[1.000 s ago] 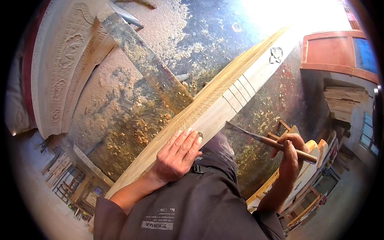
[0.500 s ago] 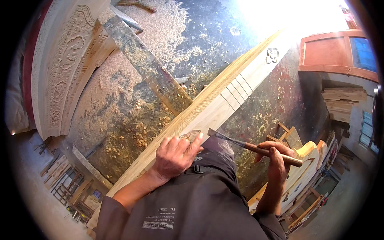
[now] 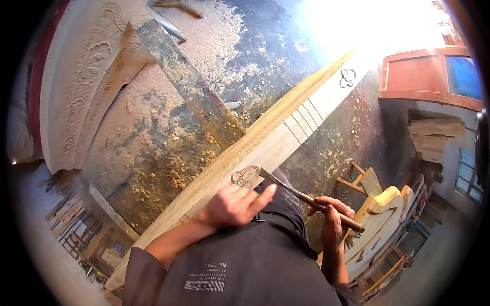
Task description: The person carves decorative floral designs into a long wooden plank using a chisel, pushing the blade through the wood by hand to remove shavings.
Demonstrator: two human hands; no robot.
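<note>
A long pale wooden beam (image 3: 273,145) runs diagonally in front of me. My left hand (image 3: 232,205) rests at its near edge, just below a carved flower (image 3: 244,177); one finger stretches out toward the right while others are bent, and I see nothing held. My right hand (image 3: 334,219) is wrapped round the wooden handle of a chisel (image 3: 287,186). Its blade end lies at the right side of the carved flower, close above my left fingertip. Whether the edge touches the wood I cannot tell. Farther up the beam are several cut grooves (image 3: 303,121) and another carved flower (image 3: 348,77).
A dusty plank (image 3: 189,84) meets the beam from the far left. A large carved panel (image 3: 87,76) stands at the left. Shavings (image 3: 176,178) litter the dark surface. Curved wooden pieces (image 3: 377,217) stand at my right, with a red-framed panel (image 3: 416,74) behind.
My right hand has moved left and slightly down with the chisel, bringing its blade to the carved flower. My left hand has shifted right and down, uncovering the flower.
</note>
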